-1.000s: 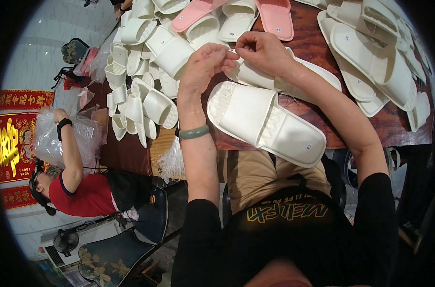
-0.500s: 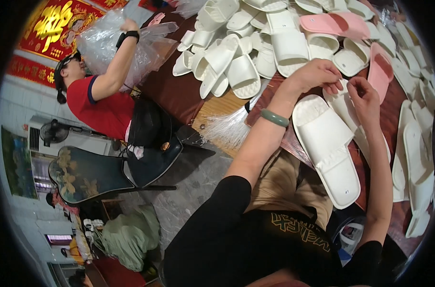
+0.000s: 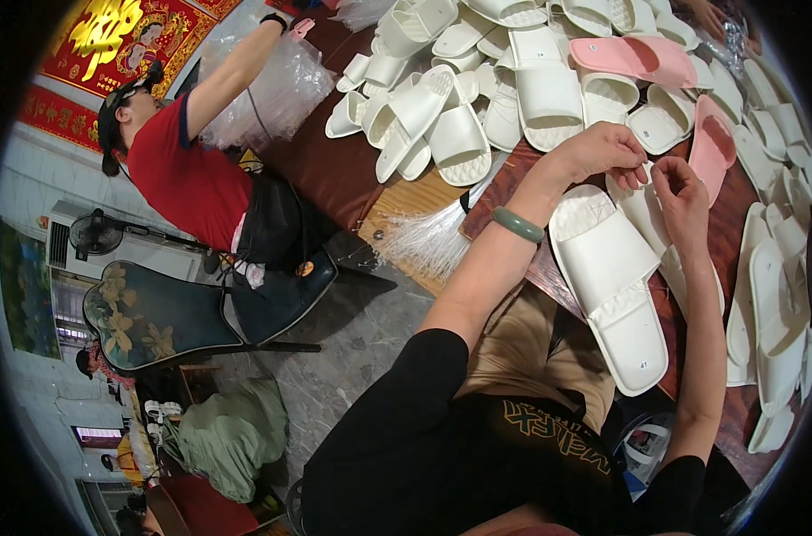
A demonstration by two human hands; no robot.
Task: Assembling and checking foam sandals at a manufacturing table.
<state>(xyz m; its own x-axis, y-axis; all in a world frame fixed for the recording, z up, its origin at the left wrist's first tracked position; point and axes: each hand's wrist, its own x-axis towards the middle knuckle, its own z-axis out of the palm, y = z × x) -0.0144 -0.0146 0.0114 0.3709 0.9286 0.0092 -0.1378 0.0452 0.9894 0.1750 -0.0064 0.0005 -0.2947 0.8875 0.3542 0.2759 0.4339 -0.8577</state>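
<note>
Our left hand (image 3: pixel 609 154) and right hand (image 3: pixel 681 198) each pinch together, on what we cannot tell; the nearest white slipper (image 3: pixel 607 259) overhangs the desk (image 3: pixel 547 270), perhaps for reach.

A smooth, faintly glossy, plastic-like finish is shown by the slippers (image 3: pixel 604 257); grained, glossy wood is seen in the surface (image 3: pixel 511 183), and crinkled clear plastic in the bag (image 3: pixel 267 94)

Apparently a workshop: heaped slippers (image 3: pixel 550 94), bundled white strands (image 3: pixel 424 239), a co-worker (image 3: pixel 178 174)
</note>
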